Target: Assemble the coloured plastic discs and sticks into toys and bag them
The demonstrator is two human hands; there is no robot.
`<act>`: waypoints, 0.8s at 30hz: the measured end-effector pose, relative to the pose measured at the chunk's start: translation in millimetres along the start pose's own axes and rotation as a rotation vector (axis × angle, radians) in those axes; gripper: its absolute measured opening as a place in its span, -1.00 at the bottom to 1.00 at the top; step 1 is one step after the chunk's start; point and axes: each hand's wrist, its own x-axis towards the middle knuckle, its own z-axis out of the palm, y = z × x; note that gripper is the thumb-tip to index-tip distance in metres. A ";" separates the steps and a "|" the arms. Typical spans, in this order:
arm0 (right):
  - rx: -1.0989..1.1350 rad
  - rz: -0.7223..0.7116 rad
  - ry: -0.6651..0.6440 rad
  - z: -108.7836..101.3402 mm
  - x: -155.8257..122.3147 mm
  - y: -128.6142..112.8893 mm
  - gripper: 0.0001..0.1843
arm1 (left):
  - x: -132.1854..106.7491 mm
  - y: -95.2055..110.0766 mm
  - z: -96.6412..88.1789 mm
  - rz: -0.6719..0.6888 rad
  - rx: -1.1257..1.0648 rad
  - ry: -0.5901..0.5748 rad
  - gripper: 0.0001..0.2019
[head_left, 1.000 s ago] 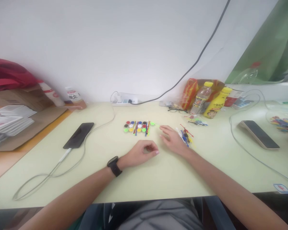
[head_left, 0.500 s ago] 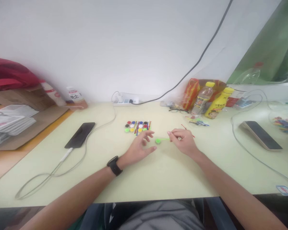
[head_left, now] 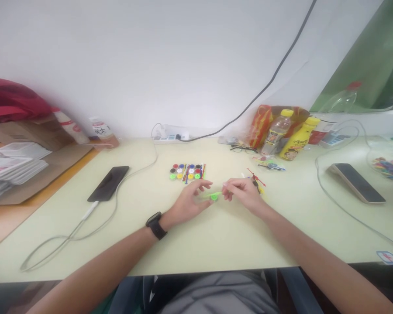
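Note:
My left hand (head_left: 190, 201), with a black watch (head_left: 156, 225) on its wrist, has its fingers apart. Its thumb tip is close to a small round green piece (head_left: 214, 197); whether they touch I cannot tell. My right hand (head_left: 240, 192) pinches one end of a thin light-green plastic stick (head_left: 217, 193), which passes over the round piece toward my left palm and looks blurred. Beyond my left hand lie rows of small coloured discs (head_left: 191, 176) with thin coloured sticks among them. Behind my right hand are a red stick piece (head_left: 256, 177) and some yellow and black pieces, partly covered.
A phone (head_left: 108, 184) with a charging cable (head_left: 115, 213) lies at left, another phone (head_left: 358, 183) at right. At the back stand bottles (head_left: 295, 140), glasses (head_left: 244, 149) and a power strip (head_left: 171, 135). Bagged coloured pieces (head_left: 389, 168) lie far right.
My right hand has moved left, bringing the green stick over the round green piece toward my left hand. More of the red, yellow and black pieces behind it now shows.

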 end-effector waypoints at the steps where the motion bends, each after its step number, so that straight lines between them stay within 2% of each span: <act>1: 0.006 0.032 -0.018 1.8 1.0 3.3 -0.51 | -0.1 -0.4 0.0 0.004 0.011 0.002 -0.60; 6: -0.026 0.131 -0.050 4.0 5.5 17.7 -0.48 | -1.3 -2.8 0.8 0.091 0.143 -0.019 -0.79; 12: -0.070 0.150 -0.077 1.7 7.8 20.5 -0.49 | -2.8 1.5 0.0 0.168 0.304 -0.070 -0.78; 20: -0.209 0.099 -0.058 4.5 6.6 25.3 -0.62 | -2.6 12.8 0.0 0.193 0.579 -0.174 -0.78; 24: -0.351 -0.030 -0.038 6.8 3.1 22.1 -0.66 | -2.5 17.9 3.2 0.175 0.588 -0.203 -0.80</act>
